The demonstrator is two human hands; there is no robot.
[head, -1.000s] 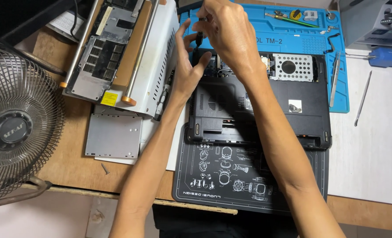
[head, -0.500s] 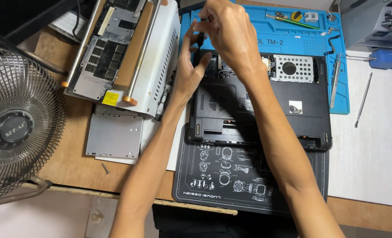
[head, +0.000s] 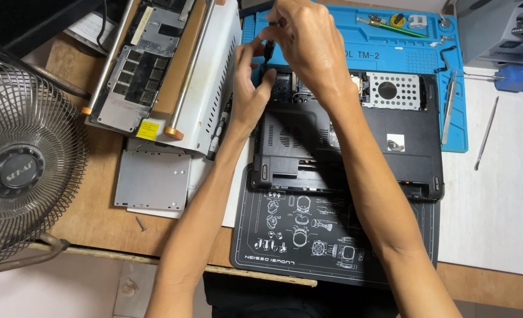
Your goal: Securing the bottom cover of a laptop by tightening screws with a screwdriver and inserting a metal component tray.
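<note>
Item one, far left: I logged a wire-caged desk fan [head: 20, 171] at the edge of the wooden bench [head: 90, 218].

Item two: a white metal chassis [head: 208, 76] lay tilted on the bench, with a grey circuit-board tray [head: 135, 70] resting on top. Just below it sat a flat silver cover plate [head: 152, 179], and a single loose screw [head: 140, 223] lay on the wood near that plate's lower edge.

Item three: my left hand [head: 246, 97] was at the upper left corner of the upturned black laptop base [head: 391, 147], thumb pressed against the casing, fingers half curled; I could not tell whether they gripped anything.

Item four: my right hand [head: 305, 47] hovered just above that same corner, fingers pinched on a small dark tool [head: 268, 50] held upright, its tip hidden behind the left hand.

Item five: the laptop base lay bottom-up, spanning a black printed work mat [head: 296, 241] in front and a blue repair mat [head: 426, 53] behind. A perforated silver drive bracket [head: 394, 91] sat in its upper bay.

Item six, far right: a slim metal pry tool [head: 450, 106] rested on the blue mat's edge, and a thin metal spudger [head: 486, 132] lay on the white surface [head: 497, 212] beyond.
</note>
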